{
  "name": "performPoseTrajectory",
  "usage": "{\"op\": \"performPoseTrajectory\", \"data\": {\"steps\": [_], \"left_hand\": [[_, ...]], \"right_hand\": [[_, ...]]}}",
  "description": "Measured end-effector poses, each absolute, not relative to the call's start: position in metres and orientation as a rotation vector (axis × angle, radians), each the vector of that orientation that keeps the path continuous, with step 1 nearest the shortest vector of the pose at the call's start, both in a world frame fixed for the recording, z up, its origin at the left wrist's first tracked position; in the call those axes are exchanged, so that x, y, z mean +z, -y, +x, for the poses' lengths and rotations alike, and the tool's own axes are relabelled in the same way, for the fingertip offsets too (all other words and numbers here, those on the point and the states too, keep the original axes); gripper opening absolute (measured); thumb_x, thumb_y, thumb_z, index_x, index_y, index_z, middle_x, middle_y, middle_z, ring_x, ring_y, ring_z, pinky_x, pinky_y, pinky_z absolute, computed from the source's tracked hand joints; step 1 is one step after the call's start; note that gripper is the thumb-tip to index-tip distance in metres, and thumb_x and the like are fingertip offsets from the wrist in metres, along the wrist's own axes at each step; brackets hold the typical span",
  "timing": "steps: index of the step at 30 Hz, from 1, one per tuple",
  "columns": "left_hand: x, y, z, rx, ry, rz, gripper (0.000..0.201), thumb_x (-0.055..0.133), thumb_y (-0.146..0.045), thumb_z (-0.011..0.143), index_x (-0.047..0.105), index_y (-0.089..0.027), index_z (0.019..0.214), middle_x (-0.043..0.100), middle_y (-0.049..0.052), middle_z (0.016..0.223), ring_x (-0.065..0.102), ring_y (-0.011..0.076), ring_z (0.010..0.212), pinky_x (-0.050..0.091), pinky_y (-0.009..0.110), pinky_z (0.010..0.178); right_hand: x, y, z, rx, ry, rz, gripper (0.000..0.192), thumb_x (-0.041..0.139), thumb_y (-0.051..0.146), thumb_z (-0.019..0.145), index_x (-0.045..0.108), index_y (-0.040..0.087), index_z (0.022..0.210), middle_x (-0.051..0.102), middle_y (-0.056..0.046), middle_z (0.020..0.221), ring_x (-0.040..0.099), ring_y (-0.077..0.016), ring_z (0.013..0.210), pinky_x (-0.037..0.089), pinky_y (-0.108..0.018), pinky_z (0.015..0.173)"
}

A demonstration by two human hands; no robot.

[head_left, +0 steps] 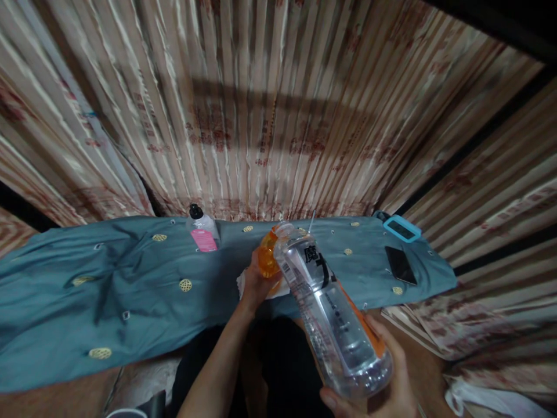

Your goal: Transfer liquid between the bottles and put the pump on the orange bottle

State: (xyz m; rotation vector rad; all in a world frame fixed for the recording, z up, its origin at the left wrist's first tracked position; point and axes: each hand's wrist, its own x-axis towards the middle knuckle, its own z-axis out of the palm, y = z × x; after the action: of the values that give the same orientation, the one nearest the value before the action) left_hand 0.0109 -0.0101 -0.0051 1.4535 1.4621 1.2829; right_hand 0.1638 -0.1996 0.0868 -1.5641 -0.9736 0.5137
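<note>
Orange container [266, 262] gripped by the left hand [256, 285], over the cloth-covered table [143, 273]; clear bottle [328, 313] tilted beside its top, gripped near the base by the right hand [398, 383]; I'd worry a slack hold so far from the neck could swing it sideways, spilling any liquid onto the white sheet [282, 287].

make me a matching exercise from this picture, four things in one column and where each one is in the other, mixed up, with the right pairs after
1. large clear bottle
2. orange container
3. pink-labelled bottle
4. blue-framed device

A. near the right end of the cloth
B. in the right hand
C. on the cloth, left of both hands
D. in the left hand

Pairs: 1-B, 2-D, 3-C, 4-A
</note>
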Motion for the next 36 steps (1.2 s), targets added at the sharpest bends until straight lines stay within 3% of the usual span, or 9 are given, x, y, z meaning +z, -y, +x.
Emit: {"op": "performPoseTrajectory", "data": {"steps": [3, 7, 9, 17, 28, 32, 36], "left_hand": [[-0.0095, 0.0090, 0.0104, 1.291, -1.442, 1.500, 0.071, 0.077, -0.030, 0.069, 0.042, -0.021, 0.129, 0.071, 0.006, 0.111, 0.073, 0.0234, 0.096, 0.058, 0.033, 0.083], [-0.0118, 0.0080, 0.0094, 1.305, -1.448, 1.531, 0.071, 0.077, -0.029, 0.068, 0.043, -0.020, 0.129, 0.071, 0.007, 0.110, 0.074, 0.0242, 0.096, 0.059, 0.033, 0.081], [-0.0116, 0.0077, 0.0092, 1.292, -1.477, 1.535, 0.070, 0.078, -0.029, 0.068, 0.044, -0.020, 0.129, 0.071, 0.007, 0.110, 0.074, 0.0250, 0.096, 0.058, 0.034, 0.081], [-0.0092, 0.0093, 0.0094, 1.278, -1.464, 1.515, 0.069, 0.078, -0.026, 0.066, 0.044, -0.019, 0.126, 0.073, 0.006, 0.105, 0.074, 0.0248, 0.093, 0.058, 0.035, 0.082], [-0.0079, 0.0124, 0.0087, 1.245, -1.472, 1.543, 0.064, 0.075, -0.022, 0.067, 0.045, -0.021, 0.124, 0.073, 0.005, 0.108, 0.073, 0.0230, 0.096, 0.056, 0.034, 0.085], [-0.0056, 0.0135, 0.0086, 1.241, -1.433, 1.527, 0.064, 0.075, -0.022, 0.066, 0.045, -0.022, 0.123, 0.073, 0.004, 0.107, 0.073, 0.0221, 0.095, 0.056, 0.033, 0.085], [-0.0052, 0.0136, 0.0088, 1.249, -1.425, 1.498, 0.064, 0.075, -0.022, 0.067, 0.044, -0.023, 0.122, 0.072, 0.003, 0.107, 0.072, 0.0216, 0.095, 0.055, 0.032, 0.085]], "right_hand": [[0.0868, 0.2006, 0.1613, 0.535, 0.952, -1.590, 0.107, 0.084, 0.070, 0.045, 0.049, 0.022, 0.134, 0.054, -0.014, 0.141, 0.054, -0.0385, 0.128, 0.041, -0.050, 0.106], [0.0848, 0.2013, 0.1625, 0.631, 0.924, -1.548, 0.111, 0.088, 0.058, 0.050, 0.039, 0.023, 0.144, 0.050, -0.016, 0.145, 0.061, -0.0345, 0.118, 0.055, -0.040, 0.084], [0.0840, 0.2009, 0.1639, 0.615, 0.942, -1.529, 0.108, 0.089, 0.053, 0.050, 0.042, 0.023, 0.143, 0.052, -0.016, 0.142, 0.062, -0.0331, 0.116, 0.056, -0.036, 0.078], [0.0836, 0.2007, 0.1663, 0.573, 0.974, -1.547, 0.102, 0.090, 0.051, 0.047, 0.048, 0.023, 0.136, 0.058, -0.013, 0.136, 0.056, -0.0357, 0.123, 0.052, -0.041, 0.088], [0.0880, 0.2047, 0.1651, 0.555, 0.976, -1.514, 0.097, 0.089, 0.049, 0.051, 0.048, 0.021, 0.135, 0.056, -0.014, 0.137, 0.059, -0.0334, 0.121, 0.055, -0.038, 0.084], [0.0879, 0.2052, 0.1664, 0.549, 0.996, -1.518, 0.103, 0.089, 0.049, 0.053, 0.044, 0.021, 0.141, 0.053, -0.016, 0.140, 0.058, -0.0339, 0.121, 0.055, -0.038, 0.081], [0.0870, 0.2048, 0.1660, 0.534, 0.998, -1.534, 0.110, 0.089, 0.053, 0.050, 0.042, 0.021, 0.144, 0.051, -0.016, 0.144, 0.055, -0.0358, 0.126, 0.053, -0.041, 0.089]]}}
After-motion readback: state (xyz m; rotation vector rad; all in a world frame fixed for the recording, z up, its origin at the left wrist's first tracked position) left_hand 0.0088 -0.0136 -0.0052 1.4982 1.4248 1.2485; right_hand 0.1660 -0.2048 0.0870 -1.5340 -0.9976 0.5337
